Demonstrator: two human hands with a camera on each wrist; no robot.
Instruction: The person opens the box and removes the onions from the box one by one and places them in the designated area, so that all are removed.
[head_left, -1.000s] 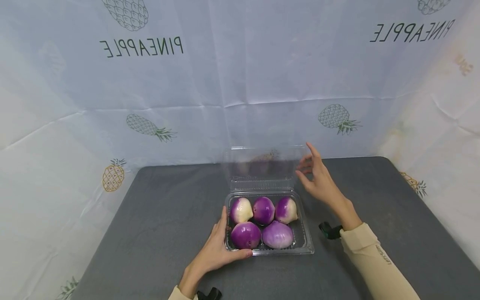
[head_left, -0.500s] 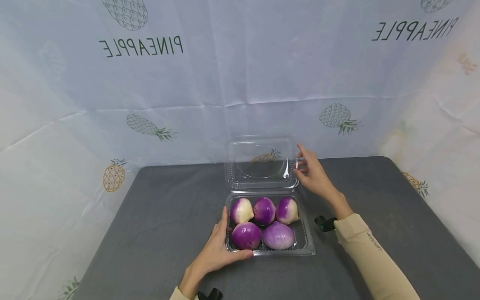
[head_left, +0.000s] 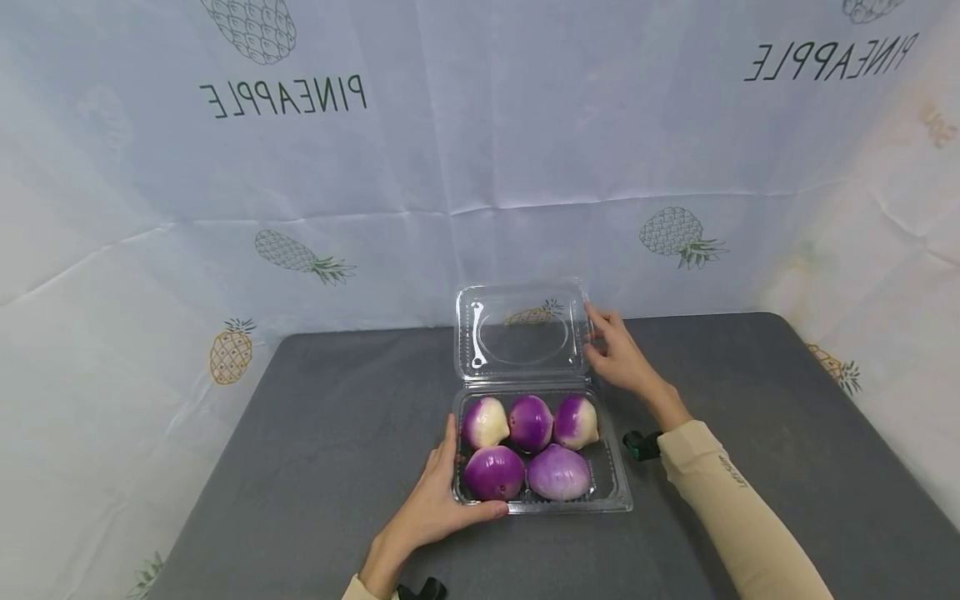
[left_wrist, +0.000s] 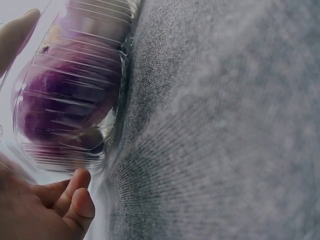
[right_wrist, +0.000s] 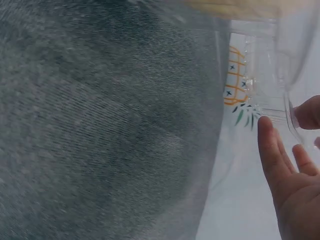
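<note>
A clear plastic clamshell box [head_left: 617, 483] stands on the table with its hinged lid [head_left: 522, 333] raised at the back. Several shiny round purple vegetables [head_left: 495, 472] sit inside in two rows, two of them partly white. My left hand [head_left: 431, 496] rests on the box's front left corner, thumb along the front rim and fingers along the left side. In the left wrist view, fingertips [left_wrist: 82, 200] lie by the ribbed wall. My right hand [head_left: 624, 354] pinches the lid's right edge; in the right wrist view the edge passes between thumb and fingers [right_wrist: 267, 145].
The dark grey table [head_left: 345, 417] runs back to a white cloth [head_left: 405, 150] printed with pineapples, which also hangs at both sides. A black strap [head_left: 641, 446] is on the right wrist.
The lid has swung from a blurred, moving position to lean upright, then dipped slightly. My right hand has moved left onto its edge. The left hand and box have hardly moved.
</note>
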